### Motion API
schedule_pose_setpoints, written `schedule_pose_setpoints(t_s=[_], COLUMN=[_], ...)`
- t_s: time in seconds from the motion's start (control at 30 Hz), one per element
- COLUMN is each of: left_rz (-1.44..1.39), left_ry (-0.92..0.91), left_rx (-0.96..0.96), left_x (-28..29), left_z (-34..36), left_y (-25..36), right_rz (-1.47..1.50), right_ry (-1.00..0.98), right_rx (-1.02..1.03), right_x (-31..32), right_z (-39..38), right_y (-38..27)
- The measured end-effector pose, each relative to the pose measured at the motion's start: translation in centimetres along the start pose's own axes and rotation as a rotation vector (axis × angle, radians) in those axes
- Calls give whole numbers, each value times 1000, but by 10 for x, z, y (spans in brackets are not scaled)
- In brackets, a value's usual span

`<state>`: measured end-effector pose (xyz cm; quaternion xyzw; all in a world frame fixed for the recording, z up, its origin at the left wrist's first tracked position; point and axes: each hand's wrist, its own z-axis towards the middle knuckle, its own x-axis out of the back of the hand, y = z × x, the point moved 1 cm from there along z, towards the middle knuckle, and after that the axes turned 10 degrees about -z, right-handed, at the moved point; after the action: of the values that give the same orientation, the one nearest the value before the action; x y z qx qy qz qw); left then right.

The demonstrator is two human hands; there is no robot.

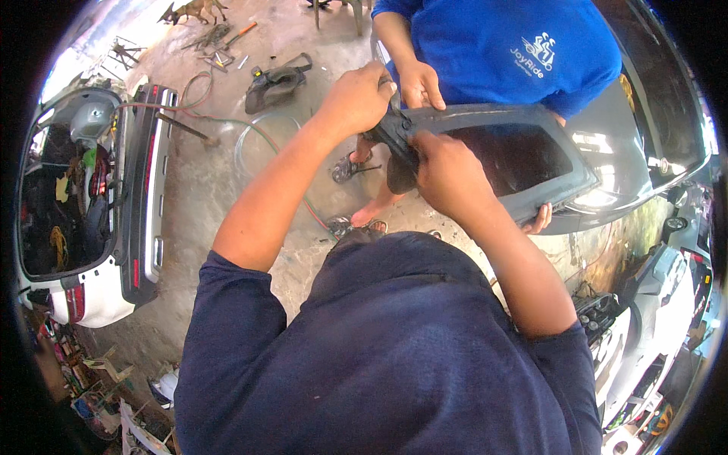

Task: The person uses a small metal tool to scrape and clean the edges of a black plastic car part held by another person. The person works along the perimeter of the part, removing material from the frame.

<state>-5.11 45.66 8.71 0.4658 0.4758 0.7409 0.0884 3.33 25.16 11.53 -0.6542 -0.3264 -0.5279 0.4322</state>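
Note:
My left hand (364,98) is closed on the top end of a dark strip at the left end of a grey panel (565,133) with a dark window. My right hand (447,171) is lower and to the right, its fingers curled on a black fitting (398,136) on that same end; my fingertips are partly hidden. A co-worker in a blue shirt (500,42) stands across from me with one hand (421,83) just above the panel's upper edge; other fingers (537,220) wrap round its lower edge.
A white car (114,299) with an open rear stands at left, a dark car (637,144) at right, more vehicles below it. A bag (273,87), hoses (258,129), scattered tools (220,57) and a dog (189,11) are on the floor. The co-worker's feet (364,216) are below.

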Motion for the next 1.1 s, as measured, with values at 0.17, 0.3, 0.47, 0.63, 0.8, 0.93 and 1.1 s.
schedule_pose_setpoints(t_s=[0.17,0.3,0.47,0.63,0.8,0.93,1.1], left_rz=[-11,-22,-7,16,-10,51,21], left_ry=[7,0,6,52,12,59,4], left_rx=[7,30,24,-25,37,-25,48], left_x=[-2,-4,-4,-9,-8,-13,-11], left_z=[-5,-9,-8,-13,-19,-22,-25], left_y=[0,6,4,12,16,16,19], right_rz=[3,-26,-54,-81,-66,-71,-24], right_ry=[-5,1,4,10,0,39,-22], right_rx=[-33,-37,-47,-50,-57,-56,-95], right_x=[-1,2,-1,1,1,-4,2], right_z=[-4,-10,-11,-5,-24,-18,-32], right_y=[-5,-7,-9,-13,-7,-4,3])
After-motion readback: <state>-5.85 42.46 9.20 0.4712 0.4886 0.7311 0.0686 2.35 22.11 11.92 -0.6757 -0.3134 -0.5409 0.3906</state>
